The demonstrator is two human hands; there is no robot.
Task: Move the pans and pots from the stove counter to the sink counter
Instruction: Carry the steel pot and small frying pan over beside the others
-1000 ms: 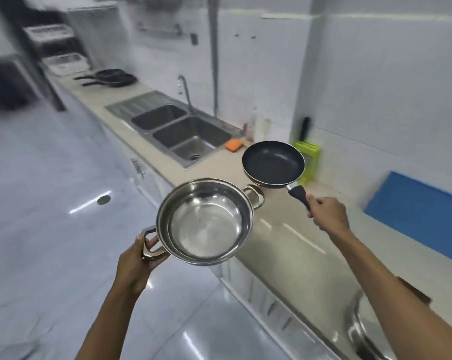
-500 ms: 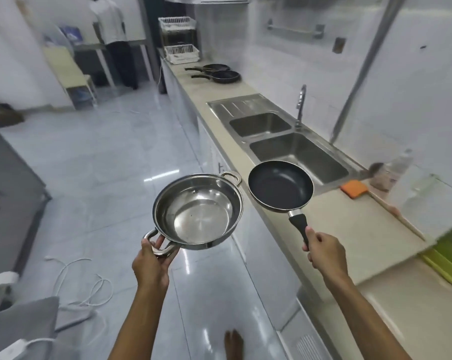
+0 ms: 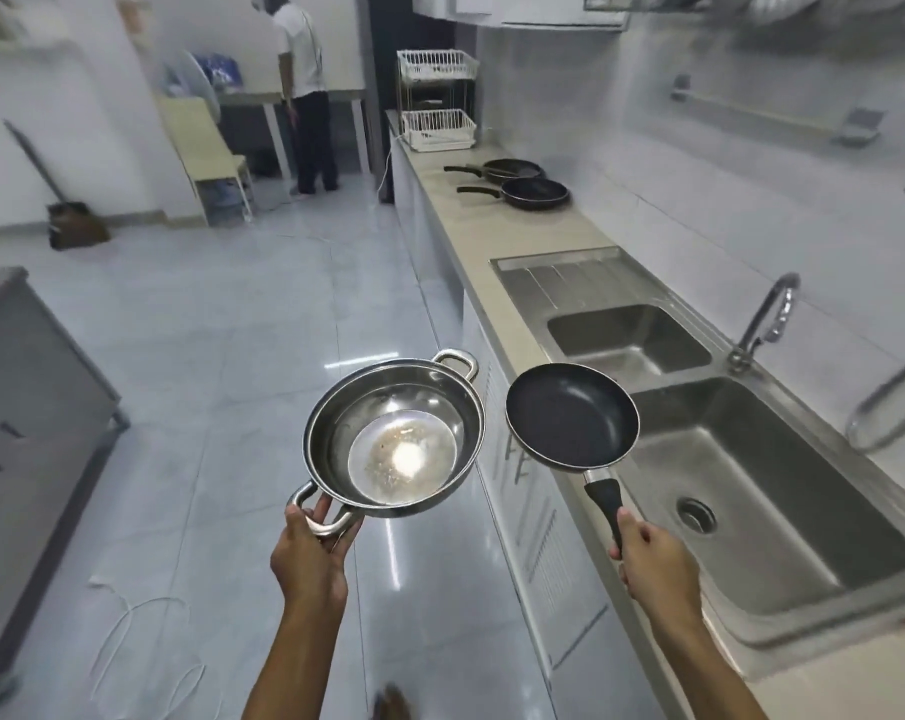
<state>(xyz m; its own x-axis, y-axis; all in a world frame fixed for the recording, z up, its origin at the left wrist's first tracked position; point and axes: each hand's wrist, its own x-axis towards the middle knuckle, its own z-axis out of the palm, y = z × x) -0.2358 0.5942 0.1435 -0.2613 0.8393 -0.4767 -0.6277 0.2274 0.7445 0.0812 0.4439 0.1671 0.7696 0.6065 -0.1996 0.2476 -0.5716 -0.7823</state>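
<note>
My left hand (image 3: 312, 556) grips the near loop handle of a shiny steel pot (image 3: 394, 439), which I hold out over the floor, tilted so its inside shows. My right hand (image 3: 653, 561) is closed on the black handle of a small black frying pan (image 3: 572, 415), carried over the counter's front edge beside the sink (image 3: 751, 511). Further along the beige counter (image 3: 502, 236), past the sink's draining board, lie two more black frying pans (image 3: 536, 193) (image 3: 512, 169) with their handles pointing left.
A tap (image 3: 762, 319) rises behind the double sink. White wire racks (image 3: 437, 128) stand at the counter's far end. A person (image 3: 304, 90) stands at a table in the far room. A grey cabinet (image 3: 29, 407) is on the left, and a white cable (image 3: 143, 636) lies on the floor.
I have walked forward along the counter: the sink is now beside my right hand and the far pans are closer. Both hands keep their holds, and the pot has tilted more towards me.
</note>
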